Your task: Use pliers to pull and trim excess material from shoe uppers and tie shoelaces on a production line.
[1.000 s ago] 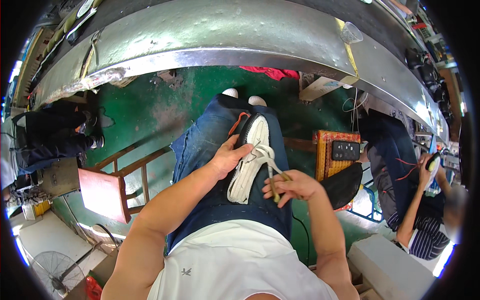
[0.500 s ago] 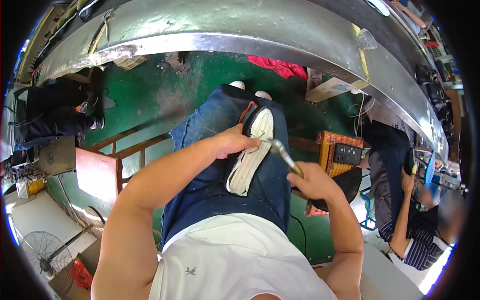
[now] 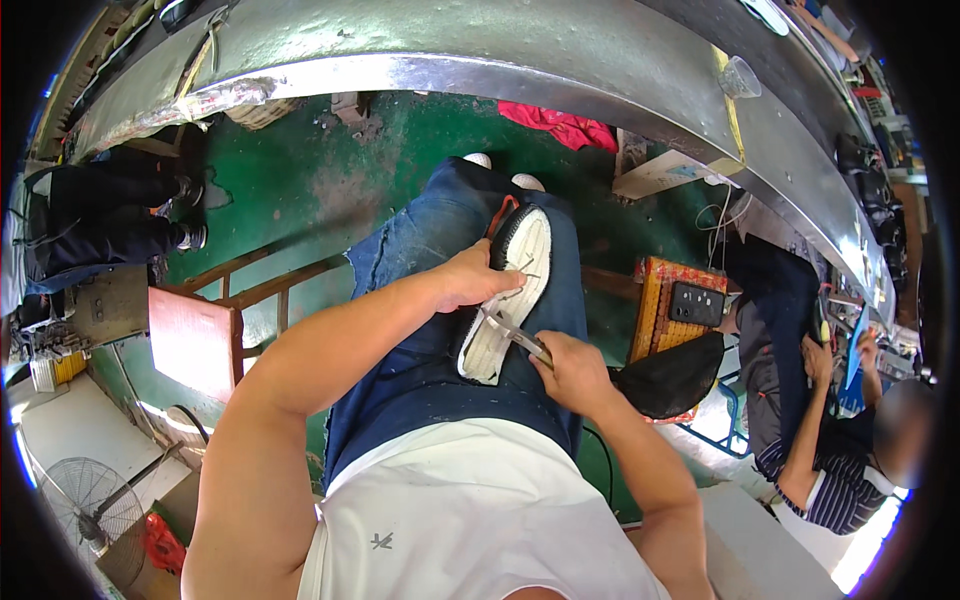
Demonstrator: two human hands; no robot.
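A shoe [image 3: 492, 350] lies bottom up across my lap, its pale, ridged underside facing up and its dark upper showing along the edge. My left hand [image 3: 478, 280] grips the shoe at mid-length, thumb on the underside and the other fingers mostly hidden. Thin dark nail-like pieces [image 3: 528, 268] show by the thumb tip. My right hand [image 3: 572, 370] is closed round the handle of a metal hammer [image 3: 520, 338]. Its head is over the heel half of the underside, just below my left thumb; whether it touches cannot be told.
A long metal workbench [image 3: 430, 70] curves across the front. To the left stands a wooden stool [image 3: 195, 340]; to the right, a patterned seat [image 3: 655, 310] carries a black phone [image 3: 697, 304] and a black bag [image 3: 672, 380]. A co-worker [image 3: 835, 470] sits at far right. A fan [image 3: 95, 510] stands lower left.
My right hand has brought the hammer left and down, from beside the shoe to over its heel half. My left hand still grips the shoe, which has shifted slightly.
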